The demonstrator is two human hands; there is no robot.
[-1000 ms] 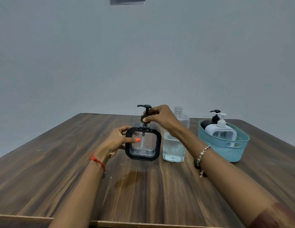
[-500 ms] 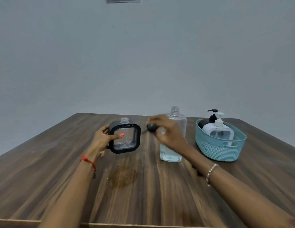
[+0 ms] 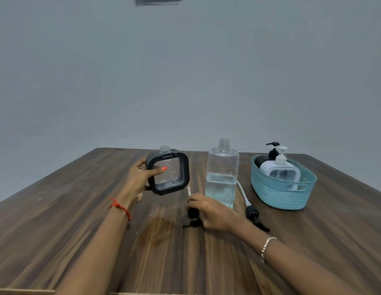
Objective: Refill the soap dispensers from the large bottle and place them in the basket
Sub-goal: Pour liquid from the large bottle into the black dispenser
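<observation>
My left hand (image 3: 140, 177) grips a square black-framed dispenser (image 3: 168, 173) by its left side, thumb across the clear front; its neck is uncapped and it is nearly empty. My right hand (image 3: 211, 211) holds the dispenser's black pump head (image 3: 192, 217) down on the table, its white tube pointing away from me. The large clear bottle (image 3: 222, 175), uncapped and about half full, stands just behind my right hand. A teal basket (image 3: 279, 196) at the right holds a white dispenser (image 3: 280, 169) and a black one (image 3: 262, 160).
A second black pump (image 3: 252, 212) with a white tube lies on the wooden table (image 3: 79, 209) between the big bottle and the basket. A damp stain (image 3: 155, 231) marks the wood near me. A grey wall rises behind the table's far edge.
My right hand lifted the pump out of the black dispenser and brought it down onto the table. My left hand shifted the dispenser leftward and keeps hold of it.
</observation>
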